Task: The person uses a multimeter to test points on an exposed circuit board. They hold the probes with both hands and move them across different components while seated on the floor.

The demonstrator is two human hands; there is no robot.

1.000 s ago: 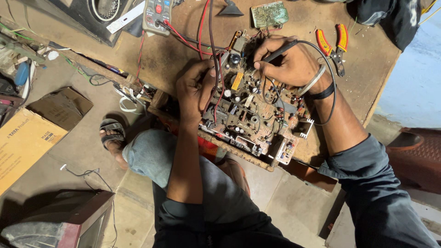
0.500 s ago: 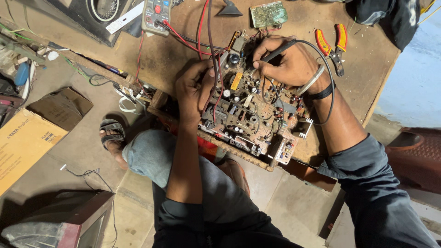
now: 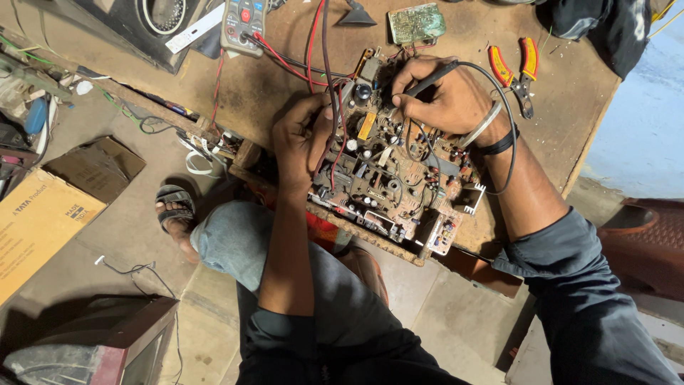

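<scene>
A brown circuit board (image 3: 395, 178) crowded with components lies at the near edge of a wooden workbench (image 3: 285, 78). My left hand (image 3: 303, 139) grips the board's left edge, with a red lead and a dark lead running under its fingers. My right hand (image 3: 445, 100) is closed around a black probe (image 3: 431, 78) whose tip touches the board's upper part. Its black cable loops past my wrist. A grey multimeter (image 3: 242, 21) sits at the bench's far side with the red and black leads (image 3: 313, 43) plugged in.
Red-handled pliers (image 3: 516, 71) lie right of the board, and a small green circuit board (image 3: 417, 21) sits beyond it. A cardboard box (image 3: 35, 228) and a sandalled foot (image 3: 174, 214) are on the floor at left. An old television set (image 3: 92, 349) stands at bottom left.
</scene>
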